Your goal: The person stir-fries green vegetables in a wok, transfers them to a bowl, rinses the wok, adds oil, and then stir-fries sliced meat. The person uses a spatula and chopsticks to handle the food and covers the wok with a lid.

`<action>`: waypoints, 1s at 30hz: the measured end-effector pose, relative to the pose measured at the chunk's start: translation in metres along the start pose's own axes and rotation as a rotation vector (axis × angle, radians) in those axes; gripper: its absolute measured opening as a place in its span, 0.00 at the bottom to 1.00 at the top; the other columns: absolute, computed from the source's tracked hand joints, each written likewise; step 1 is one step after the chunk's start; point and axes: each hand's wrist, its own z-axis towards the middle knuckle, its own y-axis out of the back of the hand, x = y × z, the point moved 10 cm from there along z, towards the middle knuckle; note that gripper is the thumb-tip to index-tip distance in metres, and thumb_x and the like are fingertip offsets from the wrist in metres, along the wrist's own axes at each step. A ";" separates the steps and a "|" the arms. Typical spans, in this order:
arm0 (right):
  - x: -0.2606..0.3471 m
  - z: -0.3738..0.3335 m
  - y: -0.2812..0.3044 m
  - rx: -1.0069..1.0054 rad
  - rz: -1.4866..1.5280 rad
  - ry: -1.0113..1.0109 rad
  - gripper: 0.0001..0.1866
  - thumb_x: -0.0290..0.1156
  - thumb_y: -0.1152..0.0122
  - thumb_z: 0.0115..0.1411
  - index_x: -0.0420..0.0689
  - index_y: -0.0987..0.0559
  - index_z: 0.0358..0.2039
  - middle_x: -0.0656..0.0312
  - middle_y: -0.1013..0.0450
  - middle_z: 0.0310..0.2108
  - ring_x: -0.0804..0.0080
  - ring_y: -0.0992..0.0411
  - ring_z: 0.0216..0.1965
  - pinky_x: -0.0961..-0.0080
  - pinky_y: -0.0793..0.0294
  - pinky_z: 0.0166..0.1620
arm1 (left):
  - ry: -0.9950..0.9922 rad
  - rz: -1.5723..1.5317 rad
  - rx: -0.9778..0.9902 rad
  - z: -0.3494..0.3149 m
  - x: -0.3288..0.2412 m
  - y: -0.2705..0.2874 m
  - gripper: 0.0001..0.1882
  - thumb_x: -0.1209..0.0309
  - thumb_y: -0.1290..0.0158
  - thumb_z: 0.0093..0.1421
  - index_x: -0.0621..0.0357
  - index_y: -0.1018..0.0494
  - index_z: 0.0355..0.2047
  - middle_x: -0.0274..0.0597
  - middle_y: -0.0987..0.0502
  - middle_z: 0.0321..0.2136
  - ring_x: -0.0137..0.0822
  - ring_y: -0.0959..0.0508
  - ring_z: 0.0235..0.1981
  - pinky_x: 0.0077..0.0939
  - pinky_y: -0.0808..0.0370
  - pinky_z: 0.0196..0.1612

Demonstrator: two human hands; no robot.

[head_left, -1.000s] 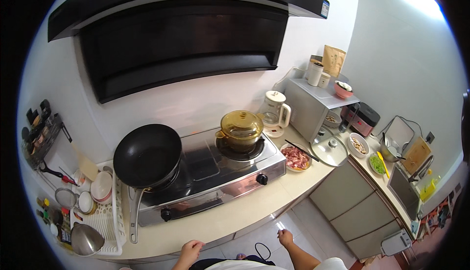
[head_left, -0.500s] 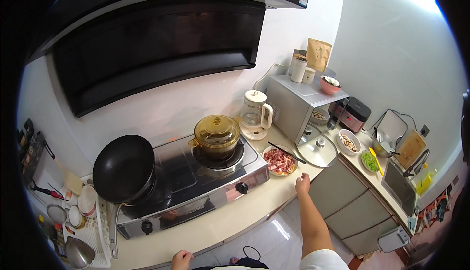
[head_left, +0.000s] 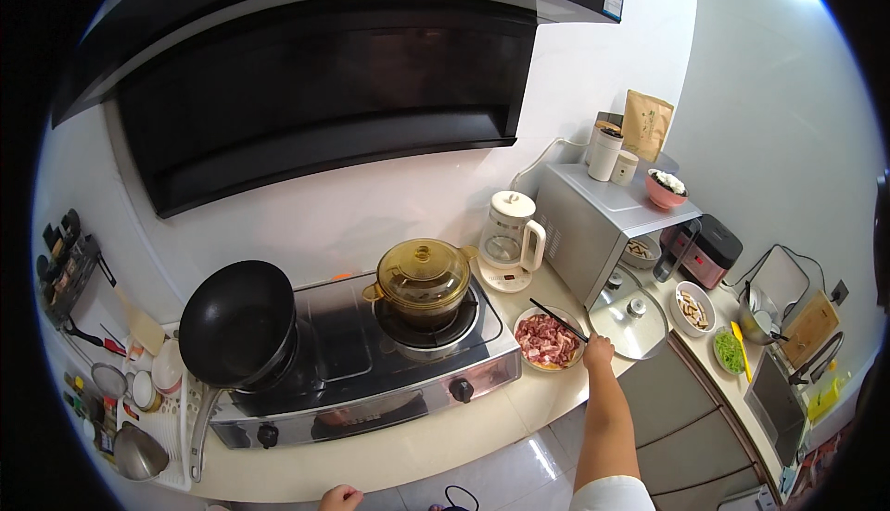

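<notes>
Right hand (head_left: 599,352) reaches to the right side of the meat plate (head_left: 553,369), fingers at the near end of the dark chopsticks (head_left: 558,319), which lie across the rim. Cannot tell whether they grasp the chopsticks or only touch them. Left hand (head_left: 341,498) sits low, at the frame's bottom edge; fingers loosely curled, nothing visible in it. Partly cut off, so cannot tell how tightly it is closed.

Meat (head_left: 545,340) looks raw, already in small pieces, all on the plate, on the counter (head_left: 464,432) just right of the stove (head_left: 338,321). Wok (head_left: 236,321) on the left burner, no food visible inside. Lidded amber pot (head_left: 424,275) on the right burner. Cut greens (head_left: 730,352) wait farther right, in a bowl. Judgement: cutting and setting out look done; cooking of the meat, not begun.
</notes>
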 end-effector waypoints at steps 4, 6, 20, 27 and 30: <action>0.005 -0.005 0.000 -0.076 0.147 0.132 0.10 0.26 0.54 0.53 0.40 0.30 0.36 0.49 0.30 0.36 0.51 0.32 0.41 0.60 0.32 0.43 | -0.081 0.005 0.054 0.011 -0.026 -0.010 0.12 0.65 0.52 0.57 0.62 0.28 0.31 0.44 0.25 0.24 0.35 0.27 0.27 0.27 0.31 0.32; 0.002 -0.015 0.008 -0.145 0.299 0.179 0.08 0.25 0.54 0.53 0.38 0.31 0.34 0.45 0.31 0.34 0.47 0.33 0.39 0.58 0.32 0.42 | -0.131 0.007 0.076 0.016 -0.037 -0.017 0.12 0.65 0.53 0.57 0.63 0.28 0.31 0.44 0.25 0.25 0.35 0.27 0.27 0.27 0.31 0.32; -0.049 -0.222 -0.024 0.125 1.507 -0.261 0.09 0.34 0.58 0.62 0.44 0.31 0.33 0.70 0.42 0.17 0.83 0.43 0.16 0.83 0.41 0.19 | 0.005 -0.409 0.721 0.119 -0.133 -0.255 0.13 0.64 0.56 0.62 0.61 0.31 0.38 0.39 0.26 0.29 0.26 0.28 0.22 0.19 0.30 0.23; -0.046 -0.313 -0.027 0.178 1.605 -0.442 0.13 0.39 0.57 0.63 0.44 0.29 0.31 0.71 0.42 0.15 0.84 0.43 0.15 0.84 0.41 0.18 | 0.332 -0.836 0.565 0.214 -0.211 -0.377 0.23 0.55 0.56 0.61 0.69 0.33 0.35 0.48 0.28 0.29 0.37 0.23 0.26 0.28 0.22 0.29; -0.048 -0.341 -0.029 0.244 1.719 -0.508 0.12 0.38 0.57 0.63 0.43 0.29 0.31 0.71 0.42 0.15 0.84 0.44 0.16 0.83 0.42 0.19 | 0.407 -0.869 0.402 0.257 -0.222 -0.399 0.25 0.53 0.54 0.60 0.70 0.32 0.33 0.49 0.26 0.29 0.38 0.23 0.24 0.26 0.22 0.25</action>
